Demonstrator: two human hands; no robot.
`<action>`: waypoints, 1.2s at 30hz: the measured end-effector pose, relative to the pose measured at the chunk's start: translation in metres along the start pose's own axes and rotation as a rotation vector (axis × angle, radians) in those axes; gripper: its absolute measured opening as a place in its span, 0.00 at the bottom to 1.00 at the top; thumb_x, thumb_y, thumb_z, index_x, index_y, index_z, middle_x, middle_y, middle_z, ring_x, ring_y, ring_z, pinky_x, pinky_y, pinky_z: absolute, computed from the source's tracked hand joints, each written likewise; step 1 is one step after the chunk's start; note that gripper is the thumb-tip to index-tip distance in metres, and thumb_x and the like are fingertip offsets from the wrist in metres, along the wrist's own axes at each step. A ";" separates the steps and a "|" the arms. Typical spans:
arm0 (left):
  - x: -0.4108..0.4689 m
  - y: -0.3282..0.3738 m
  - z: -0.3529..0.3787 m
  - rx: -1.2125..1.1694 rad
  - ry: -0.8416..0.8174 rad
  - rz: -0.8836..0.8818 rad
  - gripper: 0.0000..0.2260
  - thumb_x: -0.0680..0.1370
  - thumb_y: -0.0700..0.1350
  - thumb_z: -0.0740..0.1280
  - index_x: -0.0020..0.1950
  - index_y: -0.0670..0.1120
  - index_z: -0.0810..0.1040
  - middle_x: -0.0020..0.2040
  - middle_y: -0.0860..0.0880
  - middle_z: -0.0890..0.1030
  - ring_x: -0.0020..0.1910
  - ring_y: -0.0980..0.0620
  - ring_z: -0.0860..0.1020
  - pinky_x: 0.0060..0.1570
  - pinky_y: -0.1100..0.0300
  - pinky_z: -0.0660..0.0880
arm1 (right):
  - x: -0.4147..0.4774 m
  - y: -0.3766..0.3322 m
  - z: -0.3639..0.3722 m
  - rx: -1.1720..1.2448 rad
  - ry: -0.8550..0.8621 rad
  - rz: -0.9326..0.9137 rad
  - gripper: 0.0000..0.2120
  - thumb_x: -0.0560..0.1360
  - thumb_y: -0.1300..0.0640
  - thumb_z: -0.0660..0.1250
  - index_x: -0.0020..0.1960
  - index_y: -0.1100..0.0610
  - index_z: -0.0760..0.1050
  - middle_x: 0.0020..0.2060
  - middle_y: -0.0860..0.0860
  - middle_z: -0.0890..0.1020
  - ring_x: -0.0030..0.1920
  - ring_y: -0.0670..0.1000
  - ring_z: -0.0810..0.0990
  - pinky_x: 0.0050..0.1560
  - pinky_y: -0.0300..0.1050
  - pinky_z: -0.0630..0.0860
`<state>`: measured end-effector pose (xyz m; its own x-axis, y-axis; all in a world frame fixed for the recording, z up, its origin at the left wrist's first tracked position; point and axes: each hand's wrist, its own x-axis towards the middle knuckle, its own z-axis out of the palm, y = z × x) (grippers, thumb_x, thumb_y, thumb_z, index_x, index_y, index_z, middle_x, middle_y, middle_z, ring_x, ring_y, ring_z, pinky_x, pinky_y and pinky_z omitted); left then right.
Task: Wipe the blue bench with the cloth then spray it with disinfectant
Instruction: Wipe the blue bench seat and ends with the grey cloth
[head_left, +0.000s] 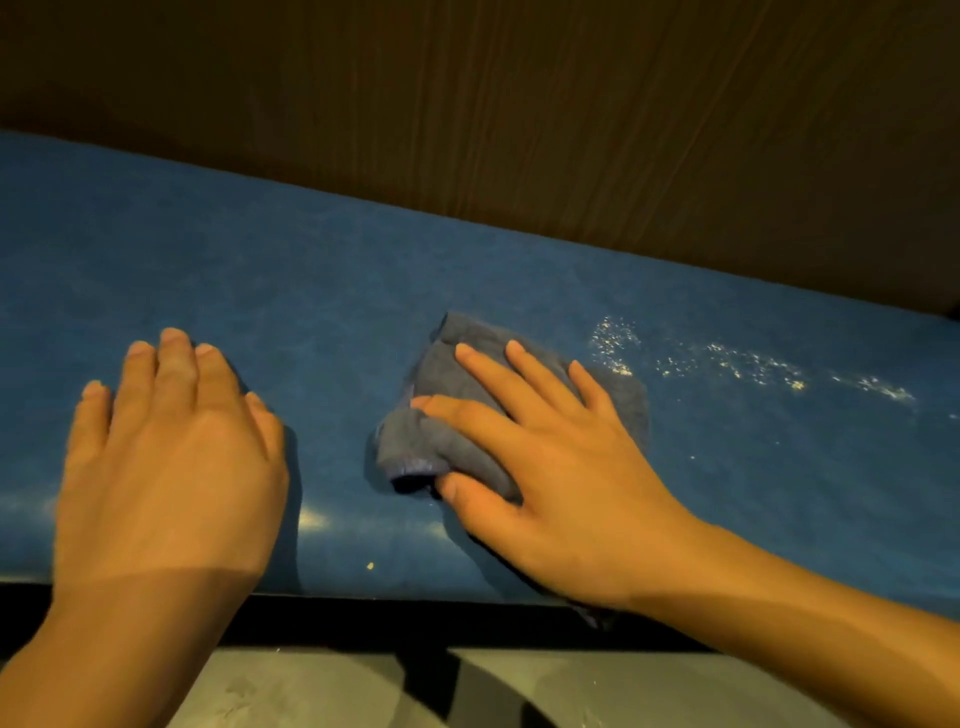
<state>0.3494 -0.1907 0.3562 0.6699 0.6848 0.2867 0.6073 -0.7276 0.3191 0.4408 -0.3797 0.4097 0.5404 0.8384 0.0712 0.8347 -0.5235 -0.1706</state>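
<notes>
The blue bench (322, 291) runs across the view from left to right. A crumpled grey-blue cloth (447, 384) lies on its seat near the middle. My right hand (550, 457) presses flat on the cloth, fingers spread over it and thumb tucked against its near fold. My left hand (171, 457) rests palm down on the bare seat to the left of the cloth, holding nothing. A trail of pale crumbs (737, 364) is scattered on the seat to the right of the cloth. No spray bottle is in view.
A dark brown wood-grain wall (519, 104) rises directly behind the bench. The bench's front edge has a black strip (363, 618) below it. Grey floor (597, 691) shows underneath. One small crumb (370, 565) lies near the front edge.
</notes>
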 end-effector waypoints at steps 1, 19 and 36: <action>0.000 0.000 0.002 -0.028 -0.006 -0.006 0.22 0.74 0.47 0.46 0.48 0.28 0.69 0.51 0.26 0.70 0.53 0.25 0.67 0.53 0.28 0.64 | -0.008 0.004 0.000 -0.020 0.012 -0.016 0.24 0.71 0.39 0.53 0.67 0.36 0.62 0.74 0.47 0.65 0.75 0.58 0.59 0.68 0.67 0.57; -0.013 0.112 0.012 -0.077 -0.001 0.270 0.26 0.76 0.47 0.48 0.61 0.31 0.75 0.62 0.32 0.76 0.63 0.34 0.74 0.60 0.41 0.70 | -0.007 0.058 -0.021 0.048 -0.027 0.150 0.29 0.69 0.33 0.43 0.69 0.32 0.56 0.75 0.34 0.51 0.76 0.41 0.45 0.73 0.46 0.43; -0.015 0.113 0.013 -0.026 0.029 0.289 0.26 0.76 0.46 0.48 0.63 0.30 0.73 0.63 0.31 0.74 0.64 0.33 0.73 0.62 0.41 0.69 | 0.136 0.098 -0.008 -0.040 0.075 0.326 0.20 0.77 0.42 0.51 0.65 0.48 0.66 0.70 0.50 0.67 0.70 0.59 0.62 0.64 0.68 0.58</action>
<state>0.4138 -0.2835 0.3758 0.8007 0.4505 0.3948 0.3815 -0.8917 0.2438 0.5974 -0.3186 0.4109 0.7848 0.6129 0.0912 0.6191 -0.7693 -0.1577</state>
